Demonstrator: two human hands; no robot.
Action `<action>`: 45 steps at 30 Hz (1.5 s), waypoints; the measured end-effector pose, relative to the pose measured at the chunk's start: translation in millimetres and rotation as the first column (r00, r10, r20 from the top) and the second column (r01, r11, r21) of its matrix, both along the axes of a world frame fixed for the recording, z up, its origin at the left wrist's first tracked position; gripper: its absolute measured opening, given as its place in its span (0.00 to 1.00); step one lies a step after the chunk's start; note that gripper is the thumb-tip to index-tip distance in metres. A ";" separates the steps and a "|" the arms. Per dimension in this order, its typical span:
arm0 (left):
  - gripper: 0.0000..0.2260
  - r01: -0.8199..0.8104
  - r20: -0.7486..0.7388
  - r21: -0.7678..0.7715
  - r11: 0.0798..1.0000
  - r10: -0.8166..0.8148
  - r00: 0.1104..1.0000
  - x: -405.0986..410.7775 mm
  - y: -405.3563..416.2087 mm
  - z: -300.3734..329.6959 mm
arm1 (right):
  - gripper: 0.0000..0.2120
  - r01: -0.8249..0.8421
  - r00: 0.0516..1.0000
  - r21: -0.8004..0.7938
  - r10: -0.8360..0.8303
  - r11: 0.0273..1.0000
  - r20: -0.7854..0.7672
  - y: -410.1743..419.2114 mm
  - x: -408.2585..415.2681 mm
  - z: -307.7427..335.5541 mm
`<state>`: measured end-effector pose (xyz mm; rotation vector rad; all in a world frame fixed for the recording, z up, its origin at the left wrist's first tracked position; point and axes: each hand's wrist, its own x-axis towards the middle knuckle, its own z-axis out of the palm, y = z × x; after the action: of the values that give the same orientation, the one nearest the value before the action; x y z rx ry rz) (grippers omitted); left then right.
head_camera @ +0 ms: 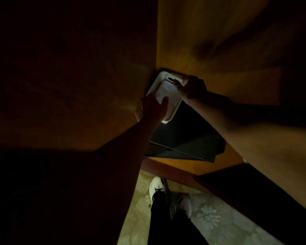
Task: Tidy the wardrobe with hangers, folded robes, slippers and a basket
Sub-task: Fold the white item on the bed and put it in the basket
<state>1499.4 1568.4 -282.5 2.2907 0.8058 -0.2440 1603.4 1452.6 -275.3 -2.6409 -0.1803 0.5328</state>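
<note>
White basket (166, 80) pushed into the back corner of a dim wooden wardrobe (78, 85), left hand (153, 107) gripping its near rim, right hand (189, 87) curled round the far handle slot, pale folded cloth (168, 92) perhaps inside, black box (184, 135) just beside it, white shoes (157, 185) on patterned carpet (210, 218) below.

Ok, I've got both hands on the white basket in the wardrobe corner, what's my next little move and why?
Probably slide the white basket squarely back into the corner. It sits skewed on the dark box, with the right hand gripping its far handle end and the left hand on its near rim.
</note>
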 end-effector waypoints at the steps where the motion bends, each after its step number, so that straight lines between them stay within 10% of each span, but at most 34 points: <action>1: 0.27 0.007 0.008 -0.002 1.000 -0.006 1.000 -7.4 -3.3 14.0 | 0.30 0.068 0.998 0.008 -0.068 0.998 -0.006 -0.7 -13.0 12.6; 5: 0.26 0.008 0.039 -0.038 0.999 -0.006 0.999 -52.9 -14.3 83.9 | 0.43 0.156 0.986 0.027 -0.158 0.987 0.059 -10.6 -72.8 68.9; 14: 0.24 0.071 0.068 -0.063 0.996 -0.066 0.995 -143.9 -36.4 177.4 | 0.12 0.322 0.938 0.330 -0.346 0.887 0.013 -44.5 -176.3 200.6; 36: 0.19 0.597 0.331 -0.047 0.801 -0.551 0.766 -230.5 -139.0 460.3 | 0.11 0.453 0.881 0.095 -0.461 0.887 0.107 -209.5 -374.9 463.8; 45: 0.31 0.816 0.229 0.291 0.499 -0.865 0.447 -218.6 -210.5 522.8 | 0.15 0.464 0.876 -0.264 -0.394 0.845 0.278 -258.6 -380.2 493.0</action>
<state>1280.8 1357.8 240.4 2.5787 -0.6236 -0.2026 1223.2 1194.0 217.7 -2.9216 0.4771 0.1280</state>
